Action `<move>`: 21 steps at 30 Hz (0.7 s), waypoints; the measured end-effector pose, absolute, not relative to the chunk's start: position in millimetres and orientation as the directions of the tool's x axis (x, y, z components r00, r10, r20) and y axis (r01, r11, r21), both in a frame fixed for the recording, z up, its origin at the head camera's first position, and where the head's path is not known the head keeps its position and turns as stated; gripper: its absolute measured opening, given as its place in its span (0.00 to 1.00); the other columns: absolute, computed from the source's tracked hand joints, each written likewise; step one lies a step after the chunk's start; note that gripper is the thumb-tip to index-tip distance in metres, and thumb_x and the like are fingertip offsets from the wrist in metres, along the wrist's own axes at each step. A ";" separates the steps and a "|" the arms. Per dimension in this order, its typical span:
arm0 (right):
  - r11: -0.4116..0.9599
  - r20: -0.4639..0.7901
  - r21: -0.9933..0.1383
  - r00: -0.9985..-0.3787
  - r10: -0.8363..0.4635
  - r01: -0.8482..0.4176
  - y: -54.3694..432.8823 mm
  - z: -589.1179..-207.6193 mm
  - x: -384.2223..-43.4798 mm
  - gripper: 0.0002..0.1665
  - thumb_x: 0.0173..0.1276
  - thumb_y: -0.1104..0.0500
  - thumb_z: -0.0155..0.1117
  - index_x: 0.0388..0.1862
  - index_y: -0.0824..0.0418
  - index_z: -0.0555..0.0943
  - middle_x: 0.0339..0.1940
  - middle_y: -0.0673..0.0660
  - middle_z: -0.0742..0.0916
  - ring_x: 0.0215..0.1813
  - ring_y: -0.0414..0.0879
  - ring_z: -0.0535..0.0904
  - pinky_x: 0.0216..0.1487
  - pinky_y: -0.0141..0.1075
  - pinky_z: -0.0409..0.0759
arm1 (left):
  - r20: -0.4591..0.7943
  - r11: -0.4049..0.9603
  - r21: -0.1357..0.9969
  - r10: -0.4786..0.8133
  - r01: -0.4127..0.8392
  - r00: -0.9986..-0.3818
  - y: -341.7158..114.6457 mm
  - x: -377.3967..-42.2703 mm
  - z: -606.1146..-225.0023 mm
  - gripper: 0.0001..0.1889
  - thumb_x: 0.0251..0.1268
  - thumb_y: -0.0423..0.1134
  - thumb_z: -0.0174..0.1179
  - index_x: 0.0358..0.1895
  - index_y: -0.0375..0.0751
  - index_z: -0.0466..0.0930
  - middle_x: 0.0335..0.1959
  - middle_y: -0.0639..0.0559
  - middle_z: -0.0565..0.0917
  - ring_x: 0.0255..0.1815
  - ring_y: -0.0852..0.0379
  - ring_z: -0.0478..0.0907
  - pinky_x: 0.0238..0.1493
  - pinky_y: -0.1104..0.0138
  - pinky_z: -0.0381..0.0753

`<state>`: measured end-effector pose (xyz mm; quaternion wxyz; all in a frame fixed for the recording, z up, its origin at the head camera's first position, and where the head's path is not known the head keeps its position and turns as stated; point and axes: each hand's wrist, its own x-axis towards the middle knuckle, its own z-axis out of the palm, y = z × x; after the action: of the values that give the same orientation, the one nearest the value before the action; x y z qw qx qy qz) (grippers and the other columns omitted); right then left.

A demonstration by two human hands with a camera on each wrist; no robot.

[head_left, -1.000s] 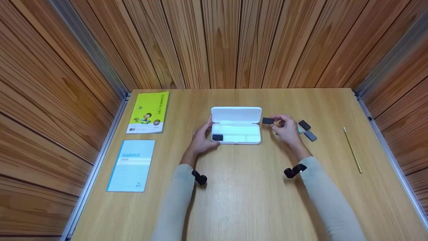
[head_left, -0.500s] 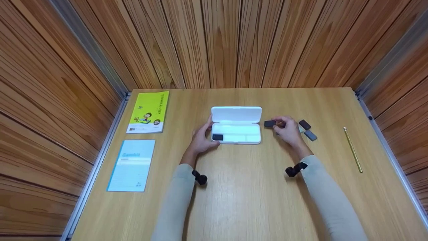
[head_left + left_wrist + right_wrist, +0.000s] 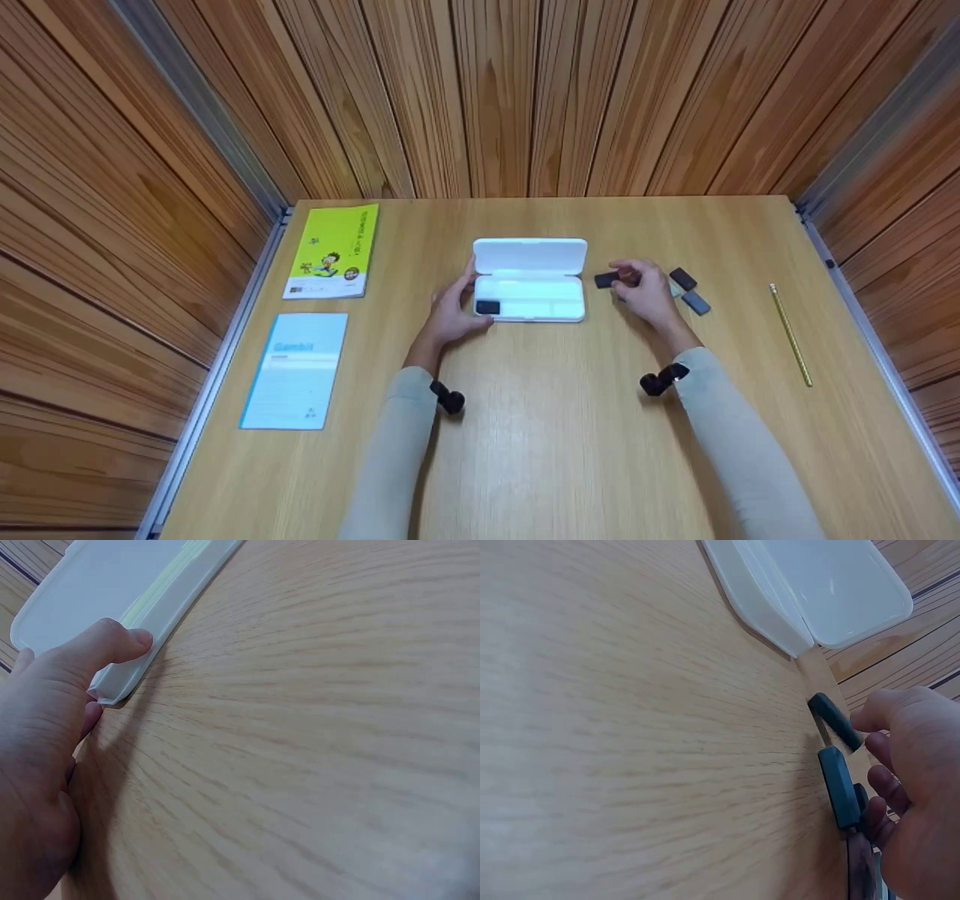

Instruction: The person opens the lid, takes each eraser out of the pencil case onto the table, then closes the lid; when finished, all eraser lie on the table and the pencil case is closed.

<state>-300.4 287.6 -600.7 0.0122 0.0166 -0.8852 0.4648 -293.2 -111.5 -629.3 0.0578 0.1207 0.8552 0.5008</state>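
A white pencil case (image 3: 529,298) lies on the table with its lid raised. My left hand (image 3: 454,311) grips its left end, the thumb on the front edge in the left wrist view. In the case's front left corner lies a black eraser (image 3: 488,307). To the right of the case, my right hand (image 3: 643,291) pinches another black eraser (image 3: 605,280) by its right end, close over the table. In the right wrist view, a further dark eraser (image 3: 839,787) lies under the curled fingers, mostly hidden in the head view.
Right of the right hand lie a black block (image 3: 683,279), a grey-blue block (image 3: 696,303) and a pale piece partly hidden. A gold pencil (image 3: 791,337) lies farther right. At left are a yellow-green book (image 3: 334,251) and a light blue notebook (image 3: 295,371).
My right hand has moved the pinched eraser slightly right and down, away from the pencil case. My left hand stays on the case.
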 end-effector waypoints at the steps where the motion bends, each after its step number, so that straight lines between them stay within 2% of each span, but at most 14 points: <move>1: 0.568 0.044 -0.821 -0.999 -0.018 -0.047 287.7 -600.7 -300.3 0.23 0.79 0.70 0.67 0.71 0.68 0.85 0.63 0.73 0.85 0.62 0.62 0.82 0.56 0.25 0.72 | 0.028 0.466 0.871 0.266 0.154 -0.964 -111.5 -293.3 -629.3 0.65 0.62 0.42 0.84 0.95 0.61 0.45 0.84 0.52 0.79 0.84 0.45 0.73 0.91 0.33 0.39; 6: 0.569 0.048 -0.821 -0.999 -0.014 -0.047 288.9 -599.6 -299.1 0.24 0.79 0.70 0.67 0.71 0.67 0.85 0.62 0.72 0.85 0.59 0.58 0.81 0.54 0.23 0.72 | 0.049 0.459 0.871 0.277 0.177 -0.960 -110.8 -294.4 -629.9 0.65 0.62 0.41 0.84 0.95 0.57 0.46 0.85 0.52 0.78 0.85 0.45 0.73 0.91 0.32 0.38; 11: 0.571 0.050 -0.819 -0.998 -0.028 -0.057 289.4 -596.5 -294.9 0.24 0.80 0.69 0.68 0.72 0.66 0.84 0.61 0.71 0.84 0.58 0.56 0.80 0.54 0.25 0.73 | 0.037 0.466 0.869 0.280 0.170 -0.959 -110.4 -295.1 -630.9 0.65 0.63 0.43 0.83 0.95 0.59 0.45 0.86 0.53 0.77 0.85 0.45 0.71 0.92 0.32 0.37; 18: 0.576 0.047 -0.813 -0.995 -0.090 -0.090 282.1 -594.4 -284.0 0.22 0.81 0.66 0.68 0.71 0.64 0.85 0.65 0.69 0.84 0.63 0.60 0.80 0.57 0.26 0.73 | 0.024 0.465 0.872 0.276 0.155 -0.961 -111.8 -293.3 -631.6 0.65 0.64 0.43 0.82 0.95 0.64 0.43 0.83 0.54 0.79 0.88 0.47 0.70 0.93 0.34 0.38; 21: 0.578 0.043 -0.810 -0.992 -0.115 -0.102 277.1 -594.5 -279.3 0.22 0.81 0.66 0.69 0.71 0.65 0.85 0.66 0.69 0.84 0.64 0.62 0.81 0.61 0.32 0.76 | 0.023 0.460 0.875 0.276 0.153 -0.961 -111.9 -293.3 -631.4 0.65 0.64 0.44 0.82 0.95 0.65 0.43 0.83 0.53 0.79 0.87 0.47 0.70 0.93 0.34 0.36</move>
<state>-279.3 277.1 -594.5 -0.0071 0.0609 -0.8881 0.4555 -293.3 -111.9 -631.4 0.0611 0.1260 0.8522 0.5041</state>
